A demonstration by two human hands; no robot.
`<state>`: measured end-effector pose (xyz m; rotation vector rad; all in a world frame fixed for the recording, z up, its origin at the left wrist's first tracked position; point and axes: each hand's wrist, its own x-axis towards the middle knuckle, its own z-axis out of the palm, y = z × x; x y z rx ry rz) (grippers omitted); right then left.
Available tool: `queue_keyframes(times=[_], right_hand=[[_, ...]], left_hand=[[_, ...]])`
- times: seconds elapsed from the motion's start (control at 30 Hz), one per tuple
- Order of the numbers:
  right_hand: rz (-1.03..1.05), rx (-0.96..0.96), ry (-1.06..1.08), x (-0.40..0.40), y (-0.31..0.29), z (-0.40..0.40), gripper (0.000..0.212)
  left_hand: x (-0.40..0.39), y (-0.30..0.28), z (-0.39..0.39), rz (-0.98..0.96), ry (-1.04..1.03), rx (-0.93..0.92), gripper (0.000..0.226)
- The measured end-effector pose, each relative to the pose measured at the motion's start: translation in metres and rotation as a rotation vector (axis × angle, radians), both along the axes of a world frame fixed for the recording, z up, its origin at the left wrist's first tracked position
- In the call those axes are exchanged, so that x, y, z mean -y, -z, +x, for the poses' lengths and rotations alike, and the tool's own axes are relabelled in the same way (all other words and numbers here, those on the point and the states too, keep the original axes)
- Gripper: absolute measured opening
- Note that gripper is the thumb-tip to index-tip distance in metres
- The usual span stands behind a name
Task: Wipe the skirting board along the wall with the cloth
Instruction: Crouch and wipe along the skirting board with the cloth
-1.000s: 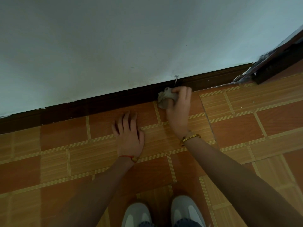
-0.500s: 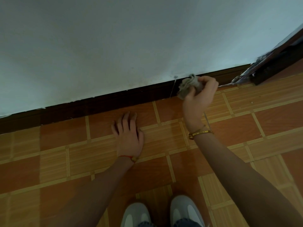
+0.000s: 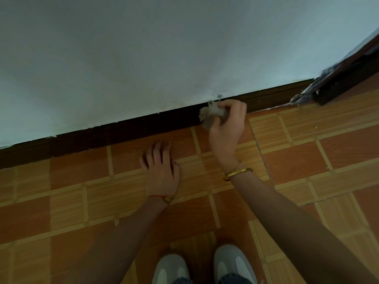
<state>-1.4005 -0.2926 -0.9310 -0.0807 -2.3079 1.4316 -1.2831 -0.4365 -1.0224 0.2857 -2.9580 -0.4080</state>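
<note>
1. Here, in the head view, the right hand (image 3: 226,128) holds a crumpled grey cloth (image 3: 211,114), its fingers (image 3: 235,105) curled round it and pinching it into a wad.
2. The cloth is pressed against the dark board (image 3: 123,134) where the pale wall (image 3: 143,58) meets the floor (image 3: 307,160); it covers the board's face and seems to reach the top edge, though the dim light makes that hard to confirm.
3. The left hand (image 3: 161,169) lies flat on the floor, palm down, its fingers (image 3: 155,150) extended and held close together, pointing at the board. It holds nothing and looks to be a prop for the crouch.
4. Two pale shoes (image 3: 205,267) show at the bottom edge, toes toward the wall.
5. Step in hand, as I judge it: the wiping stroke itself, mid-run, with board left on both sides.
6. To the right, the board ends at a dark frame (image 3: 338,85) with ragged pale flecks at its foot.
7. The next move calls for steady pressure into the board while the cloth slides along it, keeping the wad on both face and top edge, and shifting the propping hand once the reach runs out.
</note>
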Motion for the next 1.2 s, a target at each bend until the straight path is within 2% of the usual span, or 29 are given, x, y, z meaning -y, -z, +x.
queue_keyframes(times=[0.17,0.23,0.33,0.47,0.53,0.63,0.8,0.87,0.97,1.13,1.2], right_hand=[[-0.001,-0.002,0.195,-0.025,0.004,-0.015,0.036],[0.002,-0.006,0.203,-0.025,0.004,-0.015,0.037],[0.038,0.011,0.084,-0.008,0.005,-0.004,0.036],[0.122,-0.014,-0.221,0.031,0.013,0.019,0.029],[0.087,-0.032,-0.235,0.037,0.013,0.020,0.026],[0.058,-0.036,-0.145,0.023,0.009,0.014,0.028],[-0.034,0.013,0.196,-0.023,0.004,-0.012,0.032],[-0.043,-0.012,0.237,-0.030,0.003,-0.017,0.033],[-0.017,-0.029,0.170,-0.018,0.002,-0.009,0.031],[0.075,-0.032,-0.159,0.034,0.006,0.017,0.027],[0.088,-0.053,-0.218,0.047,0.008,0.022,0.024]], left_hand=[[-0.001,0.000,-0.001,0.000,-0.004,-0.003,0.052],[-0.002,0.000,-0.001,0.009,-0.007,-0.004,0.052],[-0.003,0.000,-0.001,0.003,-0.016,-0.013,0.052],[-0.002,0.001,-0.001,-0.013,-0.009,-0.008,0.053],[-0.001,0.001,-0.001,-0.017,-0.001,-0.014,0.054],[0.000,0.000,-0.001,-0.007,-0.001,-0.021,0.053],[-0.003,-0.001,-0.001,0.005,-0.011,-0.012,0.051],[-0.002,-0.002,-0.001,0.009,-0.012,-0.009,0.051],[-0.004,-0.002,-0.001,-0.003,-0.013,-0.003,0.052],[-0.003,-0.001,-0.002,-0.017,-0.014,-0.008,0.053],[-0.002,0.000,-0.001,-0.034,-0.008,-0.020,0.053]])
